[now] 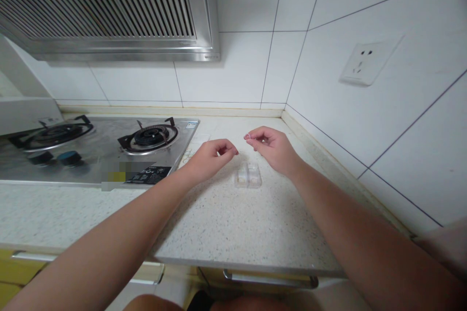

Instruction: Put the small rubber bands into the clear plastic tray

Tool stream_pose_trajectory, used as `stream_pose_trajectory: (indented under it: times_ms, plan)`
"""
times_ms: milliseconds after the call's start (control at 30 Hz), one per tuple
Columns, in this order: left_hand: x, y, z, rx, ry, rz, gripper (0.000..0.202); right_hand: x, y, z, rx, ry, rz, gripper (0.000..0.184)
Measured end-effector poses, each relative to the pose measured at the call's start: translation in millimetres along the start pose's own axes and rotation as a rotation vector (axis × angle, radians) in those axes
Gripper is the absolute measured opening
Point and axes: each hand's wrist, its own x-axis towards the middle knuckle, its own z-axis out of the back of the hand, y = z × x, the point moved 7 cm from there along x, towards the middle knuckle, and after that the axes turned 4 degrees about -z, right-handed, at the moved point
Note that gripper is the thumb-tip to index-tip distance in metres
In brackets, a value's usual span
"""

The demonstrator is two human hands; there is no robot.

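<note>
My right hand [274,149] is raised above the counter, thumb and forefinger pinched on a small pale loop-like piece [248,136]. To its left, my left hand [211,158] is also closed in a pinch; whatever its fingertips hold is too small to make out. A gap separates the two hands. Below and between them, a small clear plastic box with compartments [248,177] stands on the speckled counter [233,228]. Beyond my left hand lies a flat transparent piece [199,142], partly hidden by the hand.
A steel gas hob [105,150] with two burners fills the left side. Over it hangs a range hood [146,53]. The tiled wall on the right carries a socket [365,63]. Drawers with metal handles [270,279] sit under the counter's front edge.
</note>
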Motion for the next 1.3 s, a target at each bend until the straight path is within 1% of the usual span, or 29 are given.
stream_pose_trajectory:
  times_ms: [267,533,833,1100,1300]
  plan:
    - [0.2,2.1,-0.6,0.014,0.001,0.007,0.022,-0.8,-2.5,0.3,0.004,0.001,-0.057,0.022]
    - [0.1,0.6,-1.0,0.021,0.013,0.002,0.022,-1.2,0.6,1.4,0.009,-0.004,-0.018,0.024]
    - [0.2,1.5,-0.8,0.015,0.009,-0.004,0.022,-1.2,0.6,0.0,0.019,0.006,-0.024,0.027]
    - [-0.7,0.7,-0.5,0.028,0.013,0.005,0.022,-2.7,-3.5,-2.4,-0.041,0.048,-0.099,0.026]
    - [-0.4,0.1,-0.9,0.041,0.022,0.004,0.022,-2.5,-4.5,-3.6,-0.059,0.068,-0.125,0.024]
